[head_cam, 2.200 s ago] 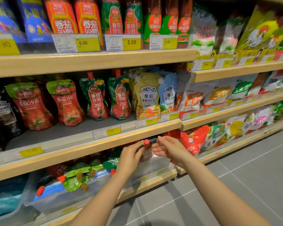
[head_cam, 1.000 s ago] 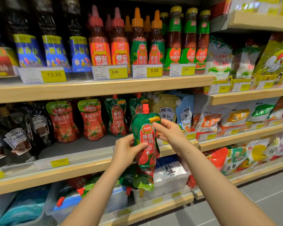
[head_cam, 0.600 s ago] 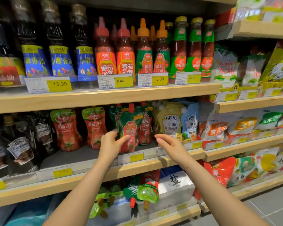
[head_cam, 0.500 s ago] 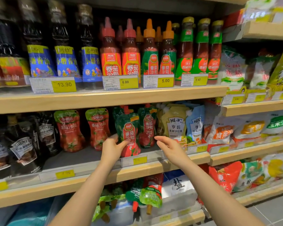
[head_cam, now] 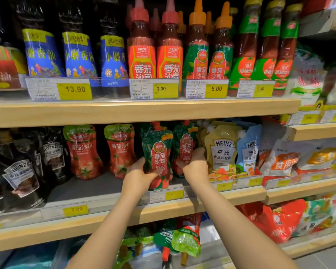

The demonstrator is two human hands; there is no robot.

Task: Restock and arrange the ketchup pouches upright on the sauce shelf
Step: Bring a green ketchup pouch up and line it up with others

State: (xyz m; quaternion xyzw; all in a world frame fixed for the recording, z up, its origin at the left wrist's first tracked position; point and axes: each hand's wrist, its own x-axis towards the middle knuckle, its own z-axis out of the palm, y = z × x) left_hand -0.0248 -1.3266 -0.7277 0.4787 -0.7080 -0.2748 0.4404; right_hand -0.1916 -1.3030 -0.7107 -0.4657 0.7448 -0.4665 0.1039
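The left hand (head_cam: 139,174) has its grip closed on the lower edge of a green ketchup pouch (head_cam: 158,154) standing at the front of the sauce shelf (head_cam: 109,193). The right hand (head_cam: 195,164) reaches in beside the second green pouch (head_cam: 185,147) — I cannot tell whether its grip closes on anything. The risk: the soft front pouch leans slightly and, if released carelessly, may slump forward off the edge — or nudge the neighbouring red pouch (head_cam: 121,150).
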